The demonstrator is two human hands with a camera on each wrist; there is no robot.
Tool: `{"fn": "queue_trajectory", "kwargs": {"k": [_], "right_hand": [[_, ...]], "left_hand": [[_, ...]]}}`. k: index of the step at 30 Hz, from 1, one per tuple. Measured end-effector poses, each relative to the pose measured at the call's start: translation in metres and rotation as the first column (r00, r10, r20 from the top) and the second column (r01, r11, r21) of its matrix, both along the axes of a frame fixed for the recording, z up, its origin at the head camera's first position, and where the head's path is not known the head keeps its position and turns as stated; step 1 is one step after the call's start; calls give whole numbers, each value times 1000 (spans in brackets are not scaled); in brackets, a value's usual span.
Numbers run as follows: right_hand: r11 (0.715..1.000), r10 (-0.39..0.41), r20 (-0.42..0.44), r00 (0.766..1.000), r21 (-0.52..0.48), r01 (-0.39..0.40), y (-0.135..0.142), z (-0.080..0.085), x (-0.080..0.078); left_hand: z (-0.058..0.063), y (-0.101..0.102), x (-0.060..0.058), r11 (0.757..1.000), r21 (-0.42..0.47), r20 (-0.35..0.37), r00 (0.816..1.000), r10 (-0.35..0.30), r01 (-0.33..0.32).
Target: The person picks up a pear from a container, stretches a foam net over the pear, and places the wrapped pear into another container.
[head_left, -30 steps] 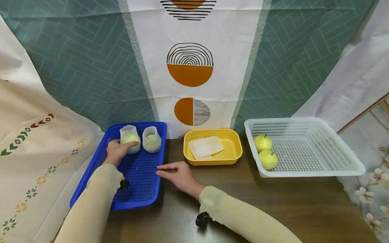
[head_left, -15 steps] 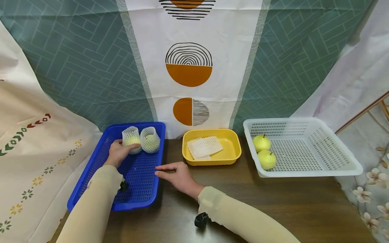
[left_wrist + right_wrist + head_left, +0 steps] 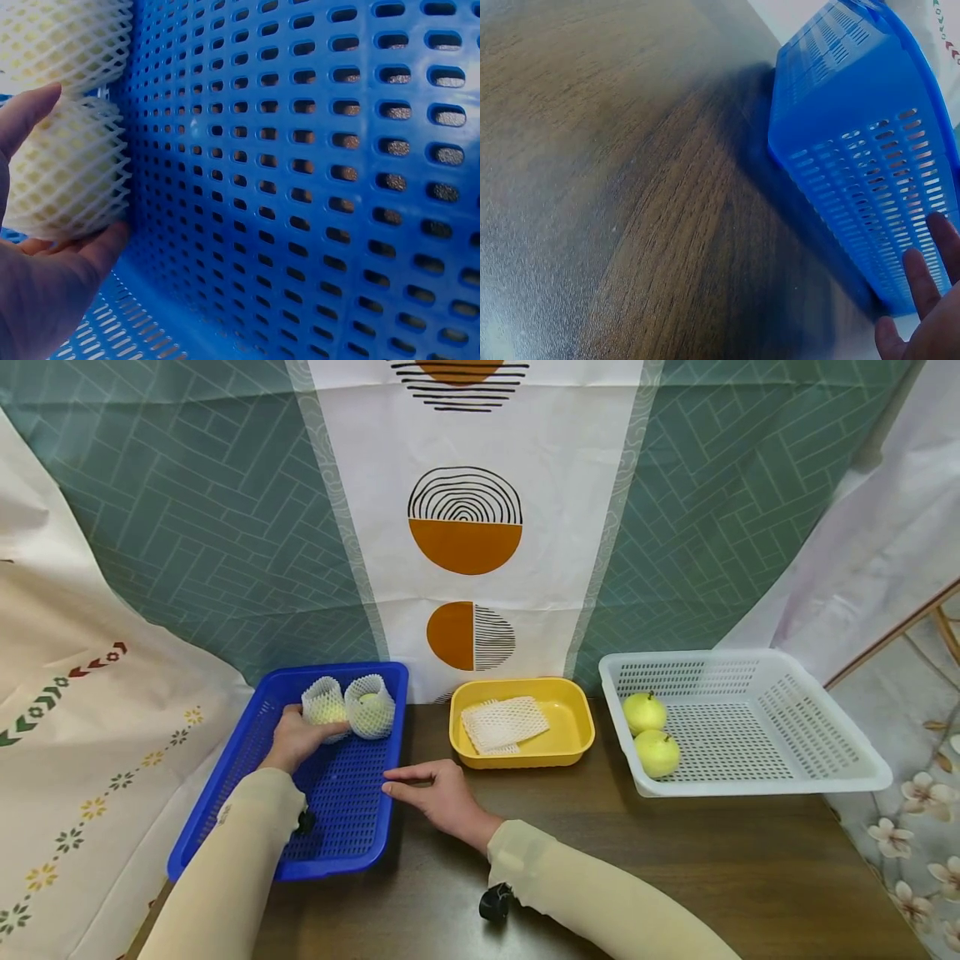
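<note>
In the head view my left hand (image 3: 291, 739) reaches into the blue basket (image 3: 341, 860) and grips a pear in a white foam net (image 3: 322, 702). The left wrist view shows the thumb on one side of this netted pear (image 3: 67, 172) and fingers curled on the other. A second netted pear (image 3: 371, 708) sits right beside it, touching. My right hand (image 3: 442, 797) pinches the basket's right rim between thumb and forefinger. Seen from the right wrist, its other fingers (image 3: 921, 281) extend loosely by the basket's slotted outer wall; thumb and forefinger are out of that view.
A yellow tray (image 3: 577, 727) with flat foam nets (image 3: 508, 724) stands centre back. At right, a white basket (image 3: 765, 785) holds two bare pears, one (image 3: 644, 713) behind the other (image 3: 657, 753). Brown tabletop (image 3: 600, 860) runs in front; a patterned cloth (image 3: 465, 527) hangs behind.
My left hand has brought the netted pear slightly rightward, up against the other netted pear. The right hand stays at the basket rim.
</note>
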State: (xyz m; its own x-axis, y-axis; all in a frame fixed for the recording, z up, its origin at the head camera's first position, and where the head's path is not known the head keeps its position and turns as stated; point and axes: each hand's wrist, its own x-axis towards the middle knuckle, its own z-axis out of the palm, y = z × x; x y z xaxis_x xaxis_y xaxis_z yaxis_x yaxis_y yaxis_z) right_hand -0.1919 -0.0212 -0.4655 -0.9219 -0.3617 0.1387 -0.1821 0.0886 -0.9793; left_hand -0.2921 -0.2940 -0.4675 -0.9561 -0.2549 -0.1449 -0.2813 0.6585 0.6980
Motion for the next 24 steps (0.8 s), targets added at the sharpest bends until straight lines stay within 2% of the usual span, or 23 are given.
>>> {"fn": "queue_trajectory", "kwargs": {"k": [5, 11, 16, 19, 20, 21, 24], "right_hand": [[1000, -8, 7, 1000, 12, 8, -3, -13, -5], [1000, -10, 6, 1000, 21, 10, -3, -11, -4], [1000, -8, 12, 1000, 25, 7, -2, -9, -3], [1000, -7, 16, 1000, 23, 7, -2, -7, -3], [999, -10, 21, 1000, 30, 10, -1, -2, -2], [999, -11, 21, 1000, 33, 10, 0, 3, 0], [997, -2, 13, 1000, 71, 1, 2, 5, -2]], "left_hand": [[3, 0, 2, 999, -47, -1, 1000, -8, 8], [7, -2, 6, 998, -63, 6, 1000, -17, 17], [12, -2, 7, 999, -38, 27, 999, -26, 27], [19, -1, 7, 1000, -9, 42, 999, -29, 29], [22, -1, 7, 1000, 4, 44, 999, -30, 30], [25, -1, 8, 999, 18, 45, 999, -29, 28], [39, 1, 11, 998, 59, 38, 999, -21, 19]]}}
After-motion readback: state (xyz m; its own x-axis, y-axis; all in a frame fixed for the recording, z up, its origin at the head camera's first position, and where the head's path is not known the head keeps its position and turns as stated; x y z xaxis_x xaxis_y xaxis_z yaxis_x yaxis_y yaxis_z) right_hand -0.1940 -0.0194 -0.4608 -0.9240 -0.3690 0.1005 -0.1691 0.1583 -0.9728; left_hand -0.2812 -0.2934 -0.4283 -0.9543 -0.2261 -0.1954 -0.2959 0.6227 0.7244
